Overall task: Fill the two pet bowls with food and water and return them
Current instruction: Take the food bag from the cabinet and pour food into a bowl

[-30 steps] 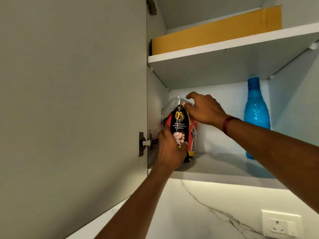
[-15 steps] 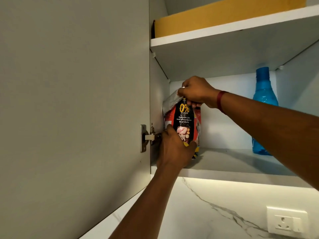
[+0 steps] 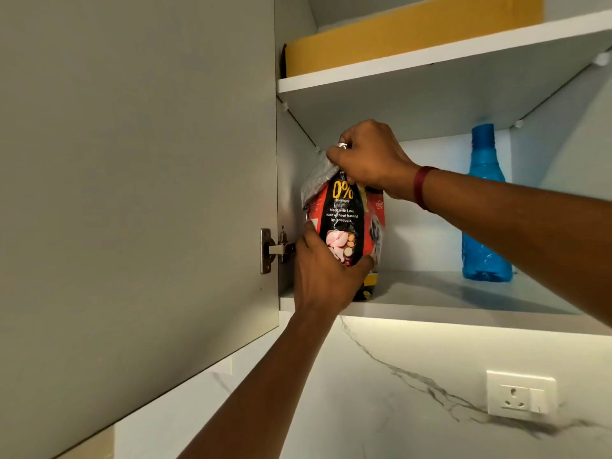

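Food-fetching step: both hands take hold of the pet-food bag (image 3: 344, 226), which stands upright at the left end of the lower cabinet shelf (image 3: 463, 303), close to the cabinet's side wall and the door hinge (image 3: 273, 250). The right hand (image 3: 371, 159) is closed in a fist over the bag's gathered silver top; the left hand (image 3: 323, 273) wraps the lower front of the bag, fingers curled round its side, its grip firm on the pack. Whether the bag's base rests on the shelf or is just clear of it cannot be told, since the left hand covers that edge. A blue water bottle (image 3: 483, 210) stands well apart to the right on the same shelf; a yellow box (image 3: 410, 31) lies on the shelf above. The open cabinet door (image 3: 132, 193) fills the left of the view. No pet bowl is in view.

Judged next move: draw the bag forward and down out of the cabinet, keeping it upright so the loosely gathered top does not spill, and clear of the door edge.

Compared with a second ago, the right hand has gone from resting open on the bag's top to a closed fist around it, and sits higher; the left hand keeps its place low on the bag
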